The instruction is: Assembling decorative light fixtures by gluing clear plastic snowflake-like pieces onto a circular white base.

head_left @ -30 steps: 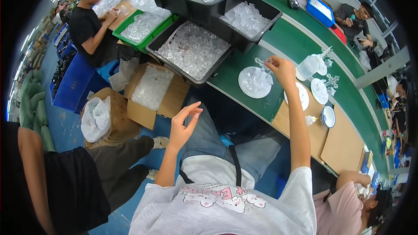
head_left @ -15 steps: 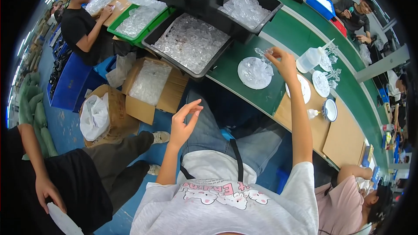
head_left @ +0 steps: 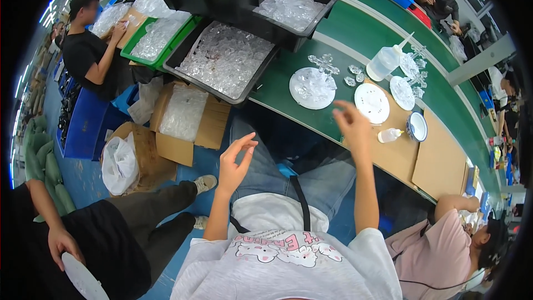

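Observation:
My left hand (head_left: 236, 162) hovers above my lap, thumb and fingers apart, with nothing in it. Near the bench's front edge, my right hand (head_left: 353, 125) is slightly blurred, its fingers loosely bent and nothing visible in them. It is between a white round disc (head_left: 312, 95) and another white disc (head_left: 371, 105) with small dark spots. Clear plastic pieces lie on the first disc, and a branched clear piece (head_left: 323, 64) rises at its far edge. Several small clear pieces (head_left: 354, 72) sit between the discs. A small dropper bottle (head_left: 390, 135) lies right of my right hand.
A larger squeeze bottle (head_left: 384, 62) with a long nozzle stands behind the discs. A blue-rimmed bowl (head_left: 416, 126) is at the right, by a cardboard sheet (head_left: 442, 158). Black bins (head_left: 183, 72) of clear parts stand left. Co-workers are at both sides.
My right hand has let go of the clear branched piece at the disc's far edge and drawn back toward me. My left hand stays nearly still. The view has shifted slightly.

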Demonstrator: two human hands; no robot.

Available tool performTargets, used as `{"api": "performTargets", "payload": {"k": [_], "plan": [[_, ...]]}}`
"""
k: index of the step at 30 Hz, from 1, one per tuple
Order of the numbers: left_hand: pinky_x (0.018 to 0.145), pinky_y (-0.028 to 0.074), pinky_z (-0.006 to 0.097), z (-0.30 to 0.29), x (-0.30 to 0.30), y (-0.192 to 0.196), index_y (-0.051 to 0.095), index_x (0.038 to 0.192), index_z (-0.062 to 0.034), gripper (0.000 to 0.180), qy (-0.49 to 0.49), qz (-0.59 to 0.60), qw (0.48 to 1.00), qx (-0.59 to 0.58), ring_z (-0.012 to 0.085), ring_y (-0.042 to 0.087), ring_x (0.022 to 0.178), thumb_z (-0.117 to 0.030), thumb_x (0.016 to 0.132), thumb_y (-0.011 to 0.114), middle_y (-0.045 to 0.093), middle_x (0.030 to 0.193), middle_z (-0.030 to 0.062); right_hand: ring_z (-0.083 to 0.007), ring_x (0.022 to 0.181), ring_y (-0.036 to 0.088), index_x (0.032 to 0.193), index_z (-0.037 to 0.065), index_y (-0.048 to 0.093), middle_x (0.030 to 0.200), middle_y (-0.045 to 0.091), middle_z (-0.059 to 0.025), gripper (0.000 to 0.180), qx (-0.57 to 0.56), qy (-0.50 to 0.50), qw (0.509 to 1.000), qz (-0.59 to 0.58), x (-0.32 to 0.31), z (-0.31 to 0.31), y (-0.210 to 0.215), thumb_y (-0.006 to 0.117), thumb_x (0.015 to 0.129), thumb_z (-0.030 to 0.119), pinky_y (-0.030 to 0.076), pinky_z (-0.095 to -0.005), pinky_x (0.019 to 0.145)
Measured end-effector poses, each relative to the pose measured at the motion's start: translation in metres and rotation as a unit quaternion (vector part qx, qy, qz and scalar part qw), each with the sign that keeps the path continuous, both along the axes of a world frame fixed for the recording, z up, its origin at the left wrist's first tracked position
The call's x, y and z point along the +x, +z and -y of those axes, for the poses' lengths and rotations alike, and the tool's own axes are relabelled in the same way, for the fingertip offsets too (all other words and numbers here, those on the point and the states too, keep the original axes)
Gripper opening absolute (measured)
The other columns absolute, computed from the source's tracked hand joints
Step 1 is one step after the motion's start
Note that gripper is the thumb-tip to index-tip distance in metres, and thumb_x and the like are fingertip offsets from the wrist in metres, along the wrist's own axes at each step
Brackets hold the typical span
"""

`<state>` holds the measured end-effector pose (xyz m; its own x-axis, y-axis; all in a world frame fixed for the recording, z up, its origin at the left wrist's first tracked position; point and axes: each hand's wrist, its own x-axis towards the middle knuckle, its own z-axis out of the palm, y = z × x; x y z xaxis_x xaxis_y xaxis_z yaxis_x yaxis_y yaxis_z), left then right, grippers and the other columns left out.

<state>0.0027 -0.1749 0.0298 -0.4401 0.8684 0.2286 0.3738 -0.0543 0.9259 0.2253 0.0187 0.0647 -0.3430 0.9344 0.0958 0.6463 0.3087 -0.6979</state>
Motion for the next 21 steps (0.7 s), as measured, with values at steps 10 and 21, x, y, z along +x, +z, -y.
{"api": "performTargets", "payload": {"k": [10,21], "plan": [[0.081,0.048,0.027,-0.003,0.021,0.002,0.059,0.118,-0.0026,0.033,-0.038,-0.009,0.999,-0.014,0.0165,0.064,0.089,0.001,0.085,0.057,0.068,0.098,0.0102,-0.0323,0.062,0.062,0.149,0.013,0.009,0.068,0.066,-0.0116,0.089,-0.034,0.185,0.971,0.146,-0.041,0.033,-0.012,0.067,0.082,0.026,0.048,-0.0406,0.060],[0.082,0.047,0.027,0.008,0.005,-0.008,0.059,0.120,-0.0025,0.034,0.006,-0.007,1.000,-0.020,0.0152,0.064,0.087,0.001,0.086,0.057,0.068,0.097,0.0099,-0.0308,0.064,0.063,0.149,0.011,0.006,0.069,0.066,-0.0124,0.094,-0.051,0.131,0.981,0.131,-0.027,0.020,-0.014,0.069,0.080,0.022,0.048,-0.0387,0.063]]}}
